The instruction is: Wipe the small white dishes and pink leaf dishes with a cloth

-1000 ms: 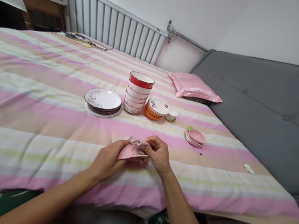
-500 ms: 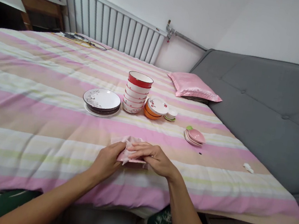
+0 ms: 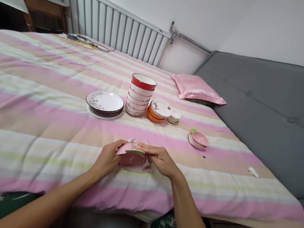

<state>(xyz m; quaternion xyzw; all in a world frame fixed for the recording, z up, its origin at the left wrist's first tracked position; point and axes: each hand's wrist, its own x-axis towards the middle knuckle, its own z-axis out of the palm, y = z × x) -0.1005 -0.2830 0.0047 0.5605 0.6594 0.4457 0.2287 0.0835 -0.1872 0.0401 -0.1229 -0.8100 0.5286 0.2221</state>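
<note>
Low over the striped bedspread (image 3: pixel 28 111), both of my hands hold a small pink dish (image 3: pixel 130 155) with a green tip. My left hand (image 3: pixel 108 159) grips its left edge. My right hand (image 3: pixel 161 160) is closed on its right side together with a pale pink cloth (image 3: pixel 137 166) that hangs under the dish. Further back stand a pile of white plates (image 3: pixel 104 103), a tall stack of bowls with a red one on top (image 3: pixel 140 94), an orange bowl stack topped by a flowered saucer (image 3: pixel 158 110), and a few more pink dishes (image 3: pixel 198 139).
A pink pillow (image 3: pixel 197 88) lies at the back by the grey sofa (image 3: pixel 277 109) on the right. Cables (image 3: pixel 87 41) rest at the far edge near the radiator (image 3: pixel 110 25). A small white scrap (image 3: pixel 253 172) lies near the bed's right edge.
The dish has been turned in my hands so its inside faces me. The cloth went from over the top of it to beneath it. The hands stayed in place.
</note>
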